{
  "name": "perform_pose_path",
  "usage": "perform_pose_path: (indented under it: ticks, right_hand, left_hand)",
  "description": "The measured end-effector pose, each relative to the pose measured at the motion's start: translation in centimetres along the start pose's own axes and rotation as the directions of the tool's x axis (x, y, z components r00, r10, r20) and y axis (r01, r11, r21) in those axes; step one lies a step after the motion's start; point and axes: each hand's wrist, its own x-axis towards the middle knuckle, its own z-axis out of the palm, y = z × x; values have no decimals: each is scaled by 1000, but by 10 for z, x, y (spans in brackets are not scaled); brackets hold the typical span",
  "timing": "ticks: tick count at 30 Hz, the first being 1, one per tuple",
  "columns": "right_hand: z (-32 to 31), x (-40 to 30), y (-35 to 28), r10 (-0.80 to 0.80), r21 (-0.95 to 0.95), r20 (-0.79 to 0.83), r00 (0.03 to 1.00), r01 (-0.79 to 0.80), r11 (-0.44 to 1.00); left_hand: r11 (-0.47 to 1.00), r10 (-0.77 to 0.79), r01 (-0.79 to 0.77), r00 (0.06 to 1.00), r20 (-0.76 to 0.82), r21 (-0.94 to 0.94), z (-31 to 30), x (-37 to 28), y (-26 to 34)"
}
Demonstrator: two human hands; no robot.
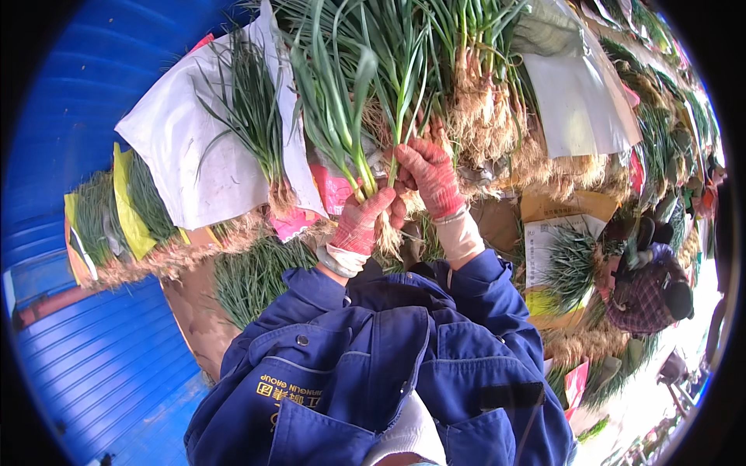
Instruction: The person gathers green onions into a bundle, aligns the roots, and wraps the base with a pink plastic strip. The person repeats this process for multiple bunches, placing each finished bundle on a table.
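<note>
My left hand (pixel 364 221), in a red-coated work glove, is closed around the lower stems of a few leafy green seedlings (pixel 355 148), their pale roots hanging below the fist. Beside it my right hand (pixel 430 175), gloved alike, pinches the stem of another green seedling (pixel 402 105) between thumb and fingers, close to the left hand. To the left, a small bundle of seedlings (pixel 262 116) lies on a white woven sack (pixel 204 134). Just beyond the right hand lies a thick bunch with tan roots (pixel 481 110).
Rows of rooted seedlings (pixel 175 239) run along both sides, partly under sacks and sheets (pixel 577 87). More green leaves (pixel 262 274) lie at my left side. A co-worker in a checked shirt (pixel 641 297) crouches at the right by a printed sack (pixel 533 239). Blue corrugated metal (pixel 105 349) stands at the left.
</note>
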Motion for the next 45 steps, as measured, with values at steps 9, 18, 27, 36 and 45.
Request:
perform_pose_path:
  ticks: [9,18,27,36,45]
  right_hand:
    - [-10,31,39,-670,-928,-121,732,156,339]
    - [0,-1,-6,-288,-967,-118,950,-44,253]
    - [-10,76,-32,-246,-801,-232,941,-41,597]
    - [8,29,24,97,-204,0,995,-95,974]
    - [36,39,39,-219,-170,-301,928,174,970]
  left_hand:
    - [862,-39,69,997,71,-503,26,-32,10]
    - [978,153,-169,980,-126,-125,-20,39,21]
    - [985,158,-169,969,-188,-45,17,35,21]
    - [995,43,-49,997,-64,-90,-15,18,3]
    - [948,-77,17,981,-177,-318,-15,2,18]
